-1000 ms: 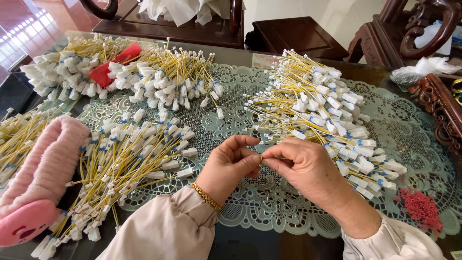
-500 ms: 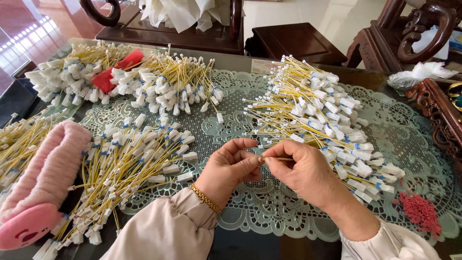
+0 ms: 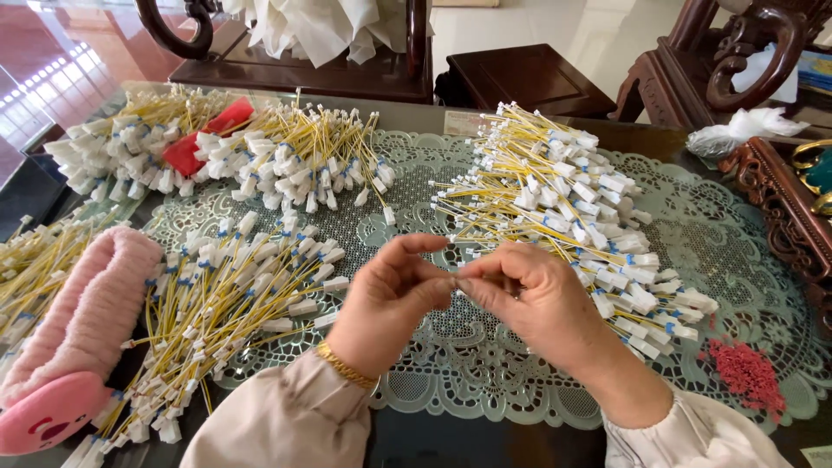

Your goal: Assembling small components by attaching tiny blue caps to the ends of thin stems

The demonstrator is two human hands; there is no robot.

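My left hand (image 3: 386, 299) and my right hand (image 3: 537, 303) meet fingertip to fingertip over a pale green lace mat (image 3: 485, 381). Both pinch one small item between them, too small and too covered by fingers to name. A gold bracelet (image 3: 345, 366) circles my left wrist. Right behind my right hand lies a big heap of yellow wires with white end plugs (image 3: 572, 208). Another such heap (image 3: 225, 303) lies just left of my left hand.
More yellow wire heaps lie at the back left (image 3: 286, 160), with a red piece (image 3: 204, 139) among them. A pink plush item (image 3: 74, 338) lies at the far left. Small red bits (image 3: 745, 377) sit at the right. Dark carved wooden chairs (image 3: 737, 61) stand behind the table.
The camera has tipped slightly, so the scene sits a little higher. My hands stay together at the mat's centre with only small finger movements.
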